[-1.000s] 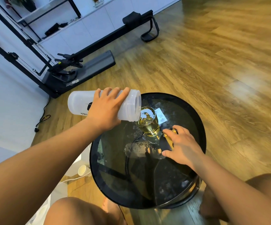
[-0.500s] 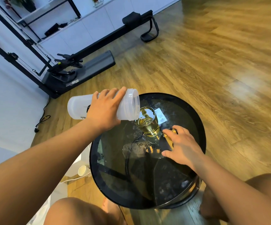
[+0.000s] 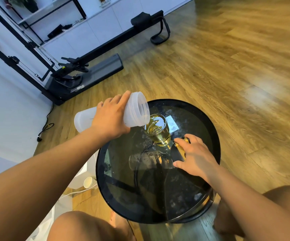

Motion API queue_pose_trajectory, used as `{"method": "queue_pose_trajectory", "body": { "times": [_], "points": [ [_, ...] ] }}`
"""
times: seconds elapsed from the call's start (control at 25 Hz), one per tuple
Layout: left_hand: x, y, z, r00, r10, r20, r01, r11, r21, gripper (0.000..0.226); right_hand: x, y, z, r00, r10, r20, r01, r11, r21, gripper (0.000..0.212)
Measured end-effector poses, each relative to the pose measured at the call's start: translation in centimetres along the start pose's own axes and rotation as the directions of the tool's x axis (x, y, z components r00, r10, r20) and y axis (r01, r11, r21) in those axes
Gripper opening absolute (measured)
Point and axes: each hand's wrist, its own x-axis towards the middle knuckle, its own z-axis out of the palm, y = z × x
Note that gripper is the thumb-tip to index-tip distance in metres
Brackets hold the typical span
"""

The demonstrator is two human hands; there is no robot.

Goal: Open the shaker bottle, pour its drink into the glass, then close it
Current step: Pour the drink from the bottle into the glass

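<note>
Shaker bottle (image 3: 135, 112), clasped on its side by the left hand (image 3: 109, 119), mouth just above the glass (image 3: 158, 133) on the tabletop (image 3: 158, 197), may dribble outside if tilted carelessly, while the right hand (image 3: 195, 157) cups the lid (image 3: 177, 153).

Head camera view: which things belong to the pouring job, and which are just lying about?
Job: shaker bottle in left hand; glass of yellow drink; black-and-gold lid in right hand.
Lying about: paper cup; exercise machine; power cord; white card.
</note>
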Motion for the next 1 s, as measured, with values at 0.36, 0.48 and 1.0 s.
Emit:
{"method": "queue_pose_trajectory", "body": {
  "times": [0.36, 0.48, 1.0],
  "points": [
    [0.17, 0.28, 0.25, 0.999, 0.036, -0.021, -0.036, 0.999, 0.013, 0.103, 0.03, -0.09, -0.05, 1.0, 0.009, -0.006, -0.009, 1.0, 0.003, 0.087],
    [0.29, 0.3, 0.28, 0.998, 0.055, -0.024, -0.054, 0.998, 0.027, 0.103, 0.03, -0.11, -0.08, 1.0, 0.006, -0.005, -0.006, 1.0, 0.001, 0.087],
    [0.34, 0.17, 0.72, 0.998, 0.037, -0.042, -0.037, 0.999, -0.013, 0.106, 0.06, -0.06, 0.07, 1.0, 0.016, -0.006, -0.016, 1.0, 0.002, 0.087]
  ]
}}
